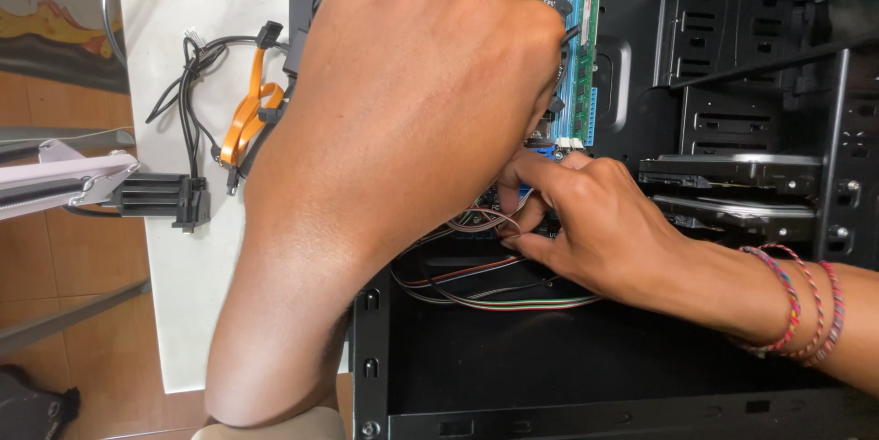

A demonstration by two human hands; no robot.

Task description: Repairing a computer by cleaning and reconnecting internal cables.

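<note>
Item — thin front-panel wires (pixel 476 220), pinched in my right hand (pixel 595 220) at the motherboard (pixel 579 46) edge. My left hand (pixel 412 119) — grip hidden, cannot tell. Step: seating connector; calls for fine alignment.

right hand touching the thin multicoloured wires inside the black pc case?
Touching. The head view shows the right hand with its fingertips pinched on the thin multicoloured wires near the green motherboard.

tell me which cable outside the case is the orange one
The flat orange cable, looped on the white table just left of the black computer case. The cables bundled beside it are all black and thin.
</note>
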